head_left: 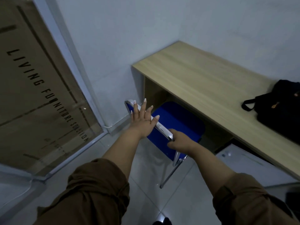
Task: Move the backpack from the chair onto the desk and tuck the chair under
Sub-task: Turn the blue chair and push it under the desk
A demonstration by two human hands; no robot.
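A black backpack (282,109) lies on the right part of the light wooden desk (194,82). A blue chair (177,122) with a chrome frame stands in front of the desk, its seat partly under the desktop. My left hand (142,117) rests flat, fingers spread, on the top of the chair's backrest. My right hand (178,140) is closed around the chrome top rail at the backrest's right corner.
A glass panel (40,78) with printed lettering stands at the left. White walls meet behind the desk. A white low unit (240,159) sits under the desk at the right. The floor (146,192) is pale tile.
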